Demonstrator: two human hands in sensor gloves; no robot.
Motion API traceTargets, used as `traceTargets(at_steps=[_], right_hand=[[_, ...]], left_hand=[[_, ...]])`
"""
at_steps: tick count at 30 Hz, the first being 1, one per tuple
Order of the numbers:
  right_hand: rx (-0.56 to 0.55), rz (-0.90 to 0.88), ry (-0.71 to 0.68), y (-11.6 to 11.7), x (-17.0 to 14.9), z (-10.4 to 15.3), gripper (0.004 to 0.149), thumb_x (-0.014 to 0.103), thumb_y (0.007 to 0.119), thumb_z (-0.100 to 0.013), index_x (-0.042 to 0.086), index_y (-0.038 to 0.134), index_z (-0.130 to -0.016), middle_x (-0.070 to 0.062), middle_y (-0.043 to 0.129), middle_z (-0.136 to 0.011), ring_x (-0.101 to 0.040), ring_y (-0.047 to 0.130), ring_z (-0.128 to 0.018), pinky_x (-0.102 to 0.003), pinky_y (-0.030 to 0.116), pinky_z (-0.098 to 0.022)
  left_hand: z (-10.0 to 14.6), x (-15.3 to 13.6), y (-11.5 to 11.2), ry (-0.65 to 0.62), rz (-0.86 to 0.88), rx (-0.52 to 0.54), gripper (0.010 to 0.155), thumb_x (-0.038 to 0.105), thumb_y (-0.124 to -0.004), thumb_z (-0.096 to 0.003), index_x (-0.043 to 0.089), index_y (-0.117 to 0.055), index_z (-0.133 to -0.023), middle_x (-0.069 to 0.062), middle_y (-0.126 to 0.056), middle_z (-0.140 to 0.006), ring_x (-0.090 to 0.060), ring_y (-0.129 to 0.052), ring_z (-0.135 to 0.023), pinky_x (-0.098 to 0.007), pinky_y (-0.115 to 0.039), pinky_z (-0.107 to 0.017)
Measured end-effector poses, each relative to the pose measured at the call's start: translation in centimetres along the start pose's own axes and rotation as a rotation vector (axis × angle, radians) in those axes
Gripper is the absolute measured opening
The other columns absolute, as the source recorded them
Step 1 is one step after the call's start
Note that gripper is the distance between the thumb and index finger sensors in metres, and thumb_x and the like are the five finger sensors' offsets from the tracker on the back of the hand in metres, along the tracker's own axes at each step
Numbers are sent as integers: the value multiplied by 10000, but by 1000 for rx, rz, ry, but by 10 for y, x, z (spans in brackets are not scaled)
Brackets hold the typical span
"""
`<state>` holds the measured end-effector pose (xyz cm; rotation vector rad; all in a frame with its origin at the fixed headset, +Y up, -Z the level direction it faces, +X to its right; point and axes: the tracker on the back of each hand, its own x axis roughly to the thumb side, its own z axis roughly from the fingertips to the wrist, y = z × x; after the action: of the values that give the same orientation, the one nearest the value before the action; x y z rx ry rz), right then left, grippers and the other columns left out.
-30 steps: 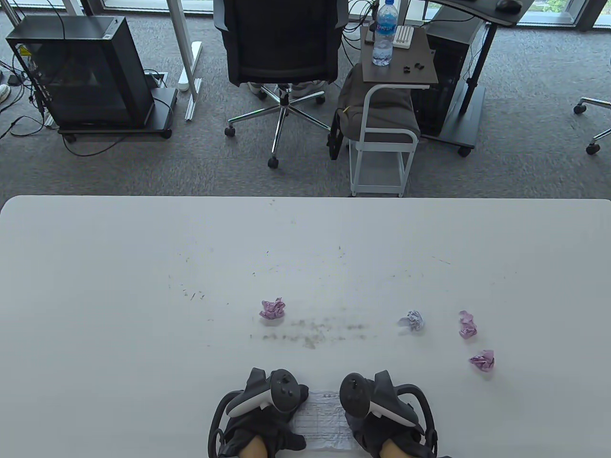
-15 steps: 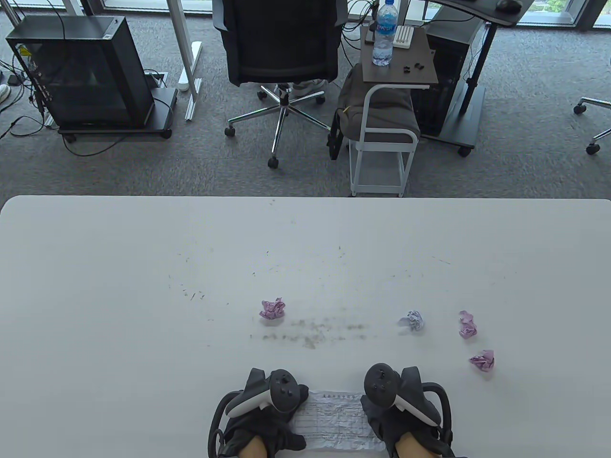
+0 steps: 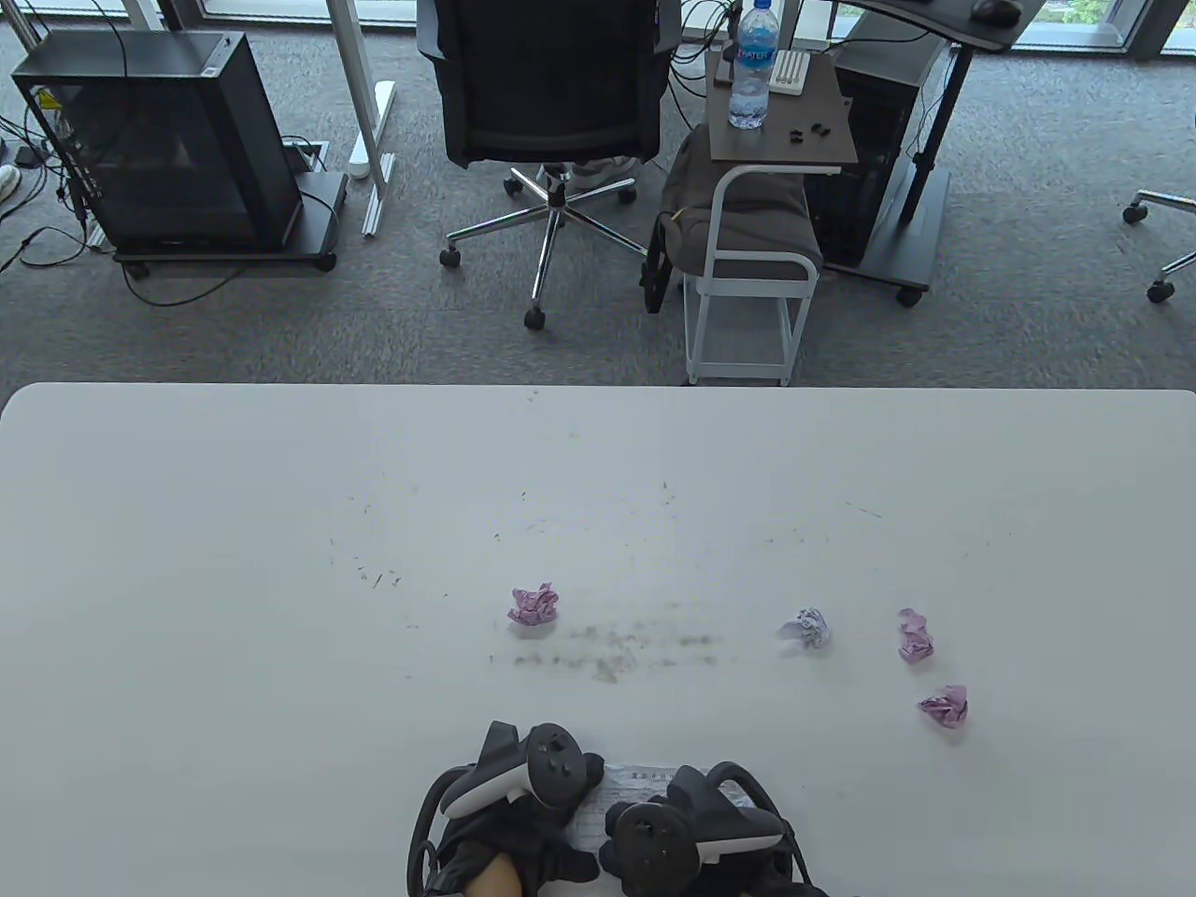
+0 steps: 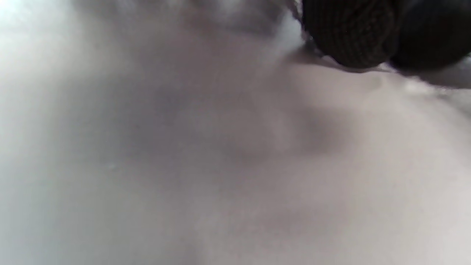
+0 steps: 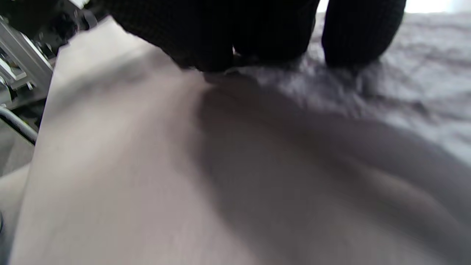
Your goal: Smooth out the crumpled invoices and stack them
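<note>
A white printed invoice [image 3: 645,778] lies flat at the table's near edge, mostly covered by both hands. My left hand [image 3: 523,808] rests on its left end. My right hand [image 3: 687,836] lies across its middle and right part, turned leftward. In the right wrist view my gloved fingertips [image 5: 265,40] press down on the wrinkled paper [image 5: 386,84]. The left wrist view is blurred and shows only one gloved fingertip [image 4: 349,36] on a pale surface. Several crumpled balls lie farther out: a pink one [image 3: 533,605], a white-blue one [image 3: 805,628], and two pink ones [image 3: 916,635] [image 3: 944,705].
The white table [image 3: 280,561] has grey smudges [image 3: 617,649] between the pink ball and the white-blue ball. Beyond its far edge stand an office chair [image 3: 551,93], a small side cart with a water bottle [image 3: 752,65], and a PC case [image 3: 159,140].
My right hand slid right along the invoice, then came back left and turned, now covering most of the sheet. My left hand has stayed on the left end.
</note>
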<state>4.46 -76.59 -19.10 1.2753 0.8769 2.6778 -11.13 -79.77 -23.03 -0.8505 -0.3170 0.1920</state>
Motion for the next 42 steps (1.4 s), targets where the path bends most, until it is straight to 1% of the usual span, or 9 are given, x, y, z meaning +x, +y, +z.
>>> traceTargets(at_steps=[2,5,7,15,25,32,37,39,42], right_hand=[[-61,-14,-17,-1,-2,0,412,300,715,-550,170,683,-940,-173,536,-1063,-366,626,-869,-594,693,-547],[-9,-75,32,-3,-6,1,409,322,709,-565,179,676,-947,-162,533,-1057,-365,613,-863,-613,673,-540],[-6,-84,65,-5,-10,2,417,388,706,-573,178,695,-933,-144,590,-1022,-353,659,-827,-613,697,-524],[49,-208,247,-6,-32,9,387,479,705,-576,170,842,-764,-134,806,-810,-324,838,-638,-628,728,-476],[91,-280,394,-3,-59,19,386,496,703,-580,177,905,-660,-95,897,-682,-302,900,-536,-609,755,-454],[94,-320,436,-3,-70,25,391,498,700,-581,175,911,-649,-94,910,-664,-299,908,-519,-594,769,-448],[-50,-316,465,-11,-79,39,416,504,701,-575,156,897,-692,-136,909,-712,-314,904,-544,-602,796,-433],[-191,-240,539,-18,-80,46,432,503,707,-563,142,878,-728,-162,877,-770,-338,883,-594,-598,800,-428],[-298,-192,505,-21,-75,45,447,496,712,-557,127,844,-771,-188,811,-860,-368,844,-667,-592,805,-425]], left_hand=[[0,0,0,3,0,-2,889,500,-806,-483,390,-137,-1059,-84,163,-1015,-559,168,-882,-725,-131,-599],[0,0,0,1,1,-1,888,502,-805,-483,392,-137,-1058,-82,164,-1015,-557,169,-882,-723,-130,-598],[0,0,0,3,-2,-3,888,506,-803,-483,394,-134,-1057,-81,165,-1014,-557,169,-882,-722,-131,-599],[0,1,0,3,0,-2,887,507,-803,-483,394,-136,-1057,-81,165,-1014,-556,170,-882,-722,-130,-599],[0,0,0,-2,2,1,886,509,-803,-484,394,-139,-1059,-81,163,-1016,-557,169,-881,-723,-128,-597],[0,0,0,-3,2,1,887,507,-804,-485,391,-139,-1060,-84,163,-1015,-559,169,-880,-724,-128,-596],[0,0,0,-5,4,2,887,505,-805,-484,389,-140,-1060,-84,163,-1016,-560,169,-879,-725,-128,-595],[0,0,0,-4,2,1,887,505,-805,-483,390,-141,-1059,-86,161,-1016,-561,167,-879,-725,-130,-595],[0,0,0,-4,1,2,887,505,-805,-484,389,-139,-1060,-86,162,-1016,-561,167,-880,-726,-130,-595]])
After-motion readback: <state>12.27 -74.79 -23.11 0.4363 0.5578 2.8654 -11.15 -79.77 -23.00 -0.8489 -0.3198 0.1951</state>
